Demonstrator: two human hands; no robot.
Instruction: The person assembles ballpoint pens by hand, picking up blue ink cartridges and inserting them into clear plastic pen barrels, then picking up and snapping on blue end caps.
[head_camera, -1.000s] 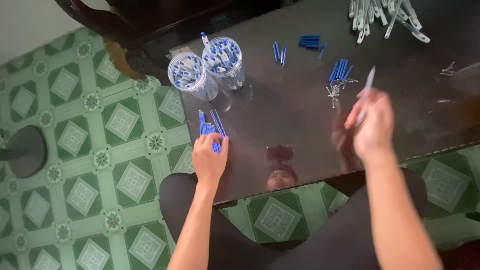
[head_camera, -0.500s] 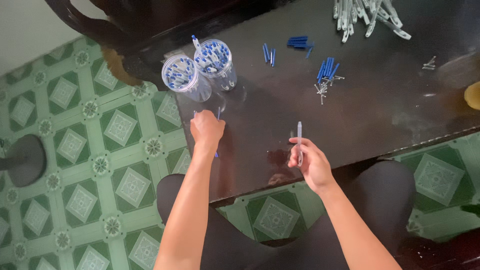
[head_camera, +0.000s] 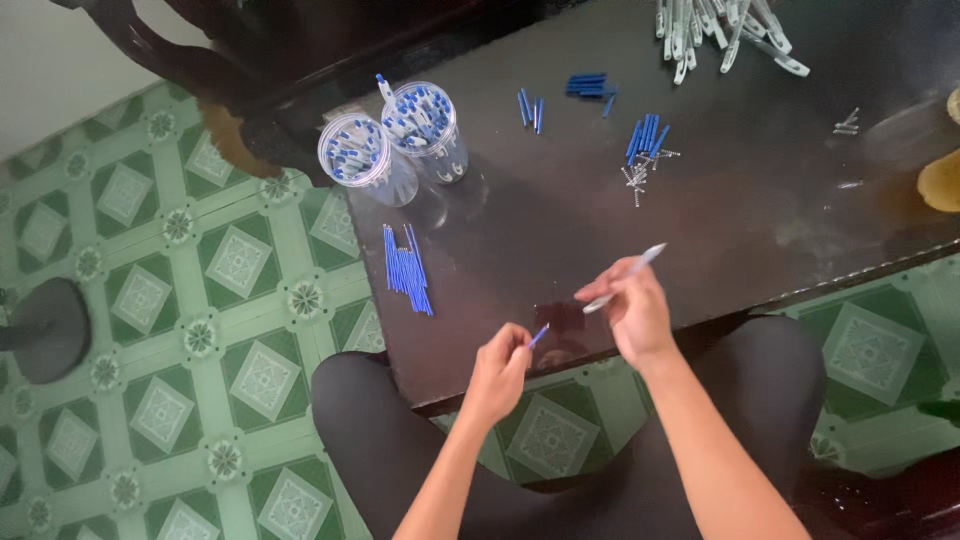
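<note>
Left hand pinches a thin blue ink refill, just left of the clear plastic pen barrel, itself gripped by closed right hand fingers. Risk: refill misses the barrel mouth, slips and rolls off the dark glossy table.

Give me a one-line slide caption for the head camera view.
Left hand pinches a thin blue refill beside the right hand holding a clear pen barrel over a dark table.

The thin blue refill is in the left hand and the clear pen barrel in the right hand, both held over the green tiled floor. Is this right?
Not quite. In the head view the left hand holds the thin blue refill and the right hand the clear pen barrel, but over the dark glossy table.
</note>
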